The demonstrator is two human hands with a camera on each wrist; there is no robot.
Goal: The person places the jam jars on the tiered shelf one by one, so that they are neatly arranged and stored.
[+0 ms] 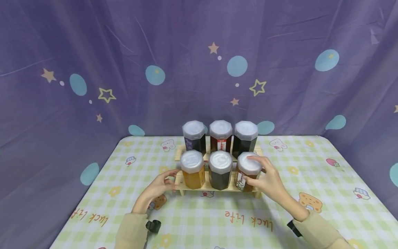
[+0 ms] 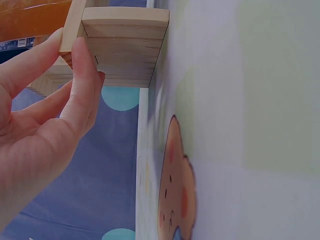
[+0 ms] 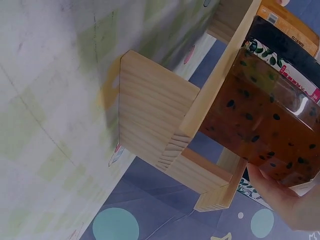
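On a two-tier wooden rack (image 1: 181, 181) stand two rows of white-lidded jars. My right hand (image 1: 271, 180) grips the front right jar (image 1: 249, 166), thumb low on its near side and fingers at the lid. Amber contents with dark seeds fill that jar (image 3: 265, 120) in the right wrist view, where it sits close over the lower shelf. At the rack's left end, my left hand (image 1: 159, 185) pinches the shelf board (image 2: 75, 25) between thumb and fingers. Beside the gripped jar are a dark jar (image 1: 220, 171) and an orange jar (image 1: 193, 173).
The upper tier bears a dark jar (image 1: 195, 141) on the left, a red-labelled jar (image 1: 220, 138) in the middle and another dark jar (image 1: 245, 141) on the right. A green-checked cloth (image 1: 199, 218) covers the table. Behind it hangs a purple curtain (image 1: 186, 41).
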